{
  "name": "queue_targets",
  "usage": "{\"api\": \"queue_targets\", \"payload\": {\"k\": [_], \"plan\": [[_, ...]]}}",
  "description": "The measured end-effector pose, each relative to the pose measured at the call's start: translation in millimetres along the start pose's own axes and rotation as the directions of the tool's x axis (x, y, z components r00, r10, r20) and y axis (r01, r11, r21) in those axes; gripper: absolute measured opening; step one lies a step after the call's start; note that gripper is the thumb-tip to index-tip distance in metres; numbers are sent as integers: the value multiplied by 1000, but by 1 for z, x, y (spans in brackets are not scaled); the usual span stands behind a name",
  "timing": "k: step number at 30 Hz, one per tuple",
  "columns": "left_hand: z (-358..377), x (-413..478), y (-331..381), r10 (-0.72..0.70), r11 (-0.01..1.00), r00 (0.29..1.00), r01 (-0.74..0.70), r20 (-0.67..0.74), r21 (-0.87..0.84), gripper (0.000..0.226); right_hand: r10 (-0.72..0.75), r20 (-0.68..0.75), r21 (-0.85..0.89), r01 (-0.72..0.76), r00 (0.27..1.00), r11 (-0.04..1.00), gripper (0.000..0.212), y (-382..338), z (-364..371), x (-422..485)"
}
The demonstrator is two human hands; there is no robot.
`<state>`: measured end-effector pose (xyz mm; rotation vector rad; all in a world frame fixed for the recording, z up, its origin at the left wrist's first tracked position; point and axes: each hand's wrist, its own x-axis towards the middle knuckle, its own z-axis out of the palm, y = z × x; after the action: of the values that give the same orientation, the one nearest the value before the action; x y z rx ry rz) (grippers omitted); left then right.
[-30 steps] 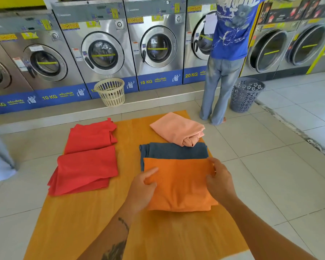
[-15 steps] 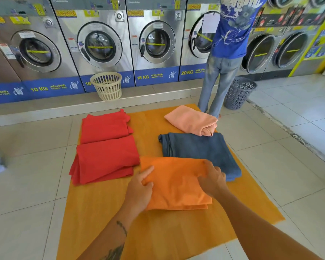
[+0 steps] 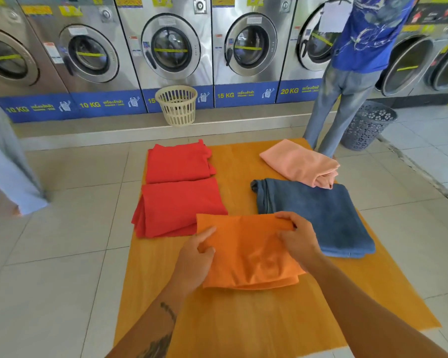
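A folded orange towel [image 3: 246, 251] lies on the yellow mat [image 3: 256, 321] on the tiled floor. My left hand [image 3: 194, 264] grips its left edge, thumb on top. My right hand [image 3: 299, 239] pinches its far right corner, which is bunched up under the fingers. The towel's far left corner overlaps the nearer of two folded red towels [image 3: 179, 205]. The second red towel [image 3: 177, 162] lies just behind. A folded blue towel [image 3: 318, 213] lies to the right, and a loosely folded pink towel [image 3: 300, 162] beyond it.
Washing machines [image 3: 171, 47] line the back wall. A cream basket [image 3: 177, 104] stands on the step before them. A person in a blue shirt [image 3: 360, 42] stands at the mat's far right corner beside a grey basket [image 3: 367, 125]. Another person's clothing [image 3: 5, 171] shows at left.
The orange towel has slid left off the blue towel, which now lies uncovered, and its corner reaches the red towel. Both hands moved left with it.
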<state>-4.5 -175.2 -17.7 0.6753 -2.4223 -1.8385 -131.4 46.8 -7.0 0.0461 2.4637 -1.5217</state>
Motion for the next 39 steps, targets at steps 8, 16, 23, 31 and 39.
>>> {"api": "queue_targets", "payload": {"k": [8, 16, 23, 31, 39], "plan": [[-84, -32, -53, -152, 988, 957, 157, -246, 1, 40, 28, 325, -42, -15, 945, 999, 38, -14, 88, -6], [-106, -38, -84, -246, 929, 955, 281, -165, 240, 56, 53, 365, -272, 52, 930, 961, 42, 2, 118, -5], [-113, -23, -52, -138, 868, 897, 313, -419, 385, 54, 66, 353, -238, 21, 933, 971, 34, 5, 92, 5], [-27, 51, 40, 254, 934, 943, -181, -216, 308, 48, 24, 71, -60, -20, 997, 998, 45, -2, -18, 34], [104, 116, 95, 271, 891, 955, -296, 119, 345, 59, 135, -109, 118, -123, 985, 985, 56, 26, -114, 90]]}}
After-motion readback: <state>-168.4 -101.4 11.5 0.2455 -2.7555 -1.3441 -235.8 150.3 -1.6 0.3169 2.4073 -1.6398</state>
